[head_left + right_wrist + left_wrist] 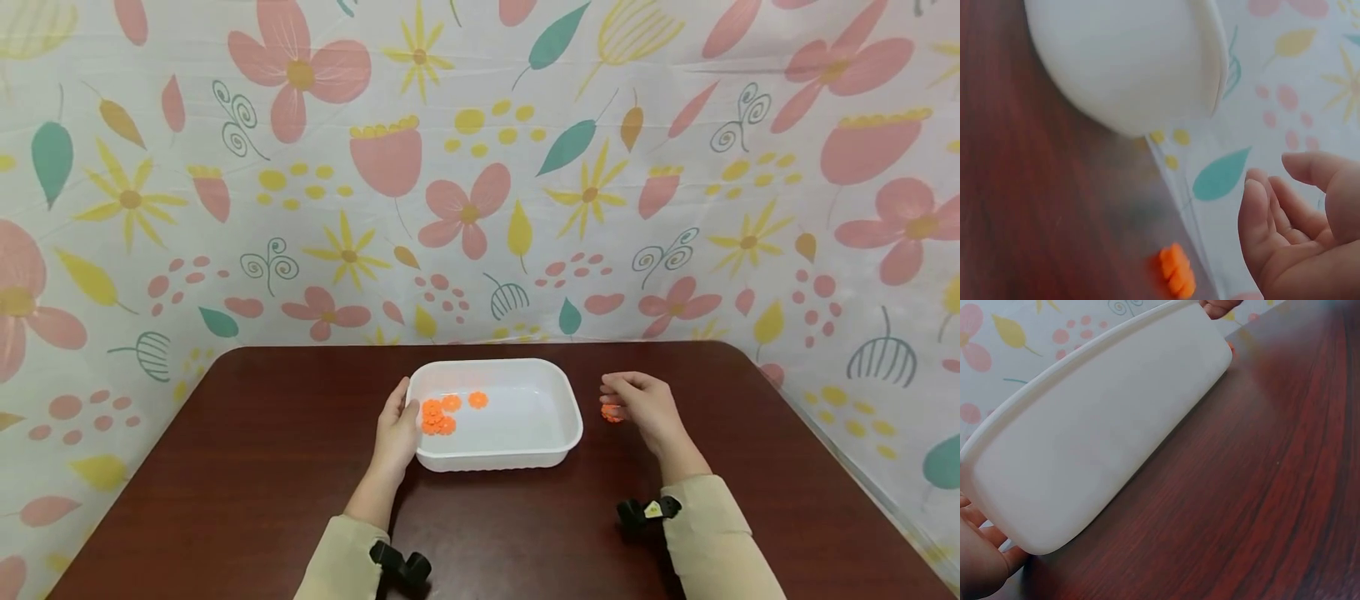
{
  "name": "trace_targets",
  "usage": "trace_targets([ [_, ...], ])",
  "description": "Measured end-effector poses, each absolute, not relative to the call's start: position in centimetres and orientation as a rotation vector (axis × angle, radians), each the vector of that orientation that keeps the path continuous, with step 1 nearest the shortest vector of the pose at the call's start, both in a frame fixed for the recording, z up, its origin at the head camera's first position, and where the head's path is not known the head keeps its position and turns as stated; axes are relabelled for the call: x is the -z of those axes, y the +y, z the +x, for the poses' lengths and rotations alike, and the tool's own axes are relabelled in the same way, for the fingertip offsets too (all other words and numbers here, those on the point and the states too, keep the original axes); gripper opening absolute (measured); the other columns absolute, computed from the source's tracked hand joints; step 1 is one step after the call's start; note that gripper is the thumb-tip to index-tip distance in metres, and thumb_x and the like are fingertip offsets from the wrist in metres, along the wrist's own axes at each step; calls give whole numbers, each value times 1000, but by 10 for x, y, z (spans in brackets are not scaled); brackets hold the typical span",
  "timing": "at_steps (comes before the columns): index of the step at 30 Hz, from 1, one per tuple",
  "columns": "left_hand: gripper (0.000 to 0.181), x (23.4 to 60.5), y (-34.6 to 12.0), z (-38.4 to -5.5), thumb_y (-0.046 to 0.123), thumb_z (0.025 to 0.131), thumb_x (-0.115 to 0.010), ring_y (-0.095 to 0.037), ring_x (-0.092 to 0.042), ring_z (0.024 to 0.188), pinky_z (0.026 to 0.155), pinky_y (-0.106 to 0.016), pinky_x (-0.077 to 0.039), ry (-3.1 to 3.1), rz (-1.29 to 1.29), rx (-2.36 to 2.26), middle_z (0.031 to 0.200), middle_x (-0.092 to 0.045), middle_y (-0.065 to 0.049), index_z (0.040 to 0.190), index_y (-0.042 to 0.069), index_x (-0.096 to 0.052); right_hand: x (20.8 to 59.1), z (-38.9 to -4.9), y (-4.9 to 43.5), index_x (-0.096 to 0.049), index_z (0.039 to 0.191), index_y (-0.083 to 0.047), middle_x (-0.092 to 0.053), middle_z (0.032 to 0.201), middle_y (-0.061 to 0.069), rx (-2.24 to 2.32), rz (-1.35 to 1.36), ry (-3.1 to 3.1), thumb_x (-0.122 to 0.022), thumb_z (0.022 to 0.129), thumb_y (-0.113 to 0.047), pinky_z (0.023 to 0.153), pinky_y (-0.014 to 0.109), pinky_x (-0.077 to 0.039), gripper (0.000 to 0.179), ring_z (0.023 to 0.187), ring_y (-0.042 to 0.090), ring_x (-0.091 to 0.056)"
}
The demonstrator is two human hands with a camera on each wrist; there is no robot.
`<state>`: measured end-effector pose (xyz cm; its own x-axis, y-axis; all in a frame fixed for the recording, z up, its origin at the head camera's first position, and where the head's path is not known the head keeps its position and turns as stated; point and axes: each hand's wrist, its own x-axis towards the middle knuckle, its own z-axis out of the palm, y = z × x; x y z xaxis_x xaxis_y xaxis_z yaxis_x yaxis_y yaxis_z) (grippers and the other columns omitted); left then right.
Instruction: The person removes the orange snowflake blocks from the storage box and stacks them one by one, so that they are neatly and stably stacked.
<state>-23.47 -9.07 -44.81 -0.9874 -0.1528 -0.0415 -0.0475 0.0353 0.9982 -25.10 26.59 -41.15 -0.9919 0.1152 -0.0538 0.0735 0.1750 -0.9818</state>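
Observation:
A white rectangular tray (502,460) sits on the table. Inside, toward its left end, lie several orange flower-shaped slices (432,408) that look like carrot, with one slice (477,400) a little apart. My left hand (396,429) holds the tray's left end, thumb at the rim and fingers along the outer wall. To the right of the tray, more orange slices (611,412) lie close together on the table, partly hidden by my right hand (645,408). In the right wrist view that hand hovers beside the slices (1177,272), fingers bent, a gap between thumb and fingertips and nothing held.
The dark reddish-brown table (247,467) has rounded far corners. Behind it hangs a white cloth (480,208) printed with flowers and leaves. Black wrist mounts (401,567) sit at both beige sleeves.

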Motion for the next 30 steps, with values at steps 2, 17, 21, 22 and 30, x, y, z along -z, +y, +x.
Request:
trace_targets([
  [2, 50, 448, -91, -235, 13, 100, -39, -31, -27, 141, 115, -48, -25, -2204, 220, 2119, 154, -29, -15, 149, 10, -29, 406, -253, 260, -57, 117, 7, -68, 87, 0, -1967, -145, -2420, -63, 91, -32, 68, 29, -59, 48, 77, 12, -68],
  [17, 50, 449, -90, -235, 13, 100, -39, -32, -28, 140, 115, -48, -24, -2203, 206, 2112, 153, -29, -15, 149, 8, -28, 379, -263, 211, -60, 115, 5, -67, 102, 22, -1889, -10, -2563, -62, 91, -27, 73, 33, -59, 40, 81, 15, -68],
  [21, 50, 449, -90, -234, 12, 100, -39, -32, -27, 141, 115, -48, -24, -2198, 203, 2122, 153, -29, -16, 149, 8, -28, 378, -265, 198, -61, 113, 5, -66, 104, 22, -1868, 32, -2589, -63, 91, -25, 75, 36, -58, 38, 84, 17, -68],
  [22, 50, 449, -90, -234, 12, 100, -39, -32, -27, 141, 115, -48, -24, -2195, 201, 2123, 153, -28, -17, 149, 7, -28, 378, -265, 195, -61, 113, 6, -65, 107, 23, -1862, 51, -2596, -62, 91, -25, 75, 36, -58, 37, 85, 17, -68],
  [30, 50, 448, -89, -234, 11, 100, -38, -33, -25, 142, 116, -48, -22, -2192, 186, 2113, 153, -28, -18, 149, 6, -28, 378, -268, 167, -63, 111, 3, -65, 110, 20, -1831, 72, -2653, -62, 91, -23, 74, 35, -58, 33, 88, 20, -68],
])
